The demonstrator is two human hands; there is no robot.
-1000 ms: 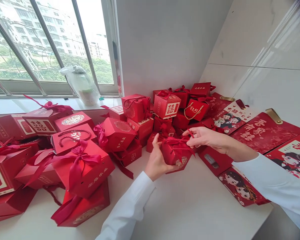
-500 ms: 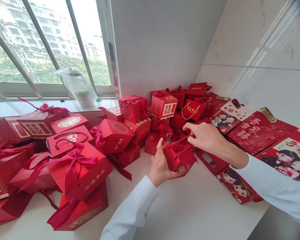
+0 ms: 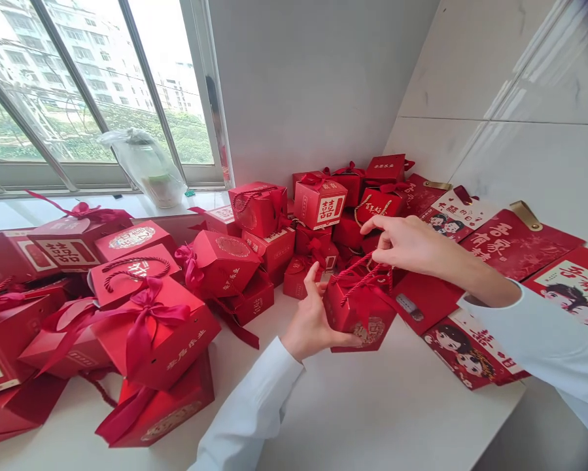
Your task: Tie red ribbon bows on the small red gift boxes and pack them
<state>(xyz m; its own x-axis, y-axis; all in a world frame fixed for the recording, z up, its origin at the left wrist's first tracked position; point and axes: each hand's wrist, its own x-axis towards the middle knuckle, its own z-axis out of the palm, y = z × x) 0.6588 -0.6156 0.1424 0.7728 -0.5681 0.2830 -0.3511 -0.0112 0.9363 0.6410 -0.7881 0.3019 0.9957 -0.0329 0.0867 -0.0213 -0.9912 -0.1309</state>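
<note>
The red gift box is cradled by the left hand, its cord handles pinched by the right hand, stacked red boxes crowding just behind.

A small red gift box with a gold emblem rests tilted against the left hand, its twisted red rope handle pinched up by the right hand.

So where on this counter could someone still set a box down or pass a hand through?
The largest bare patch of white countertop lies in front of the small red gift box in the left hand, below the right hand. The printed red cards border it on the right, the bow-tied red boxes on the left. The stacked boxes behind are crowded.
</note>
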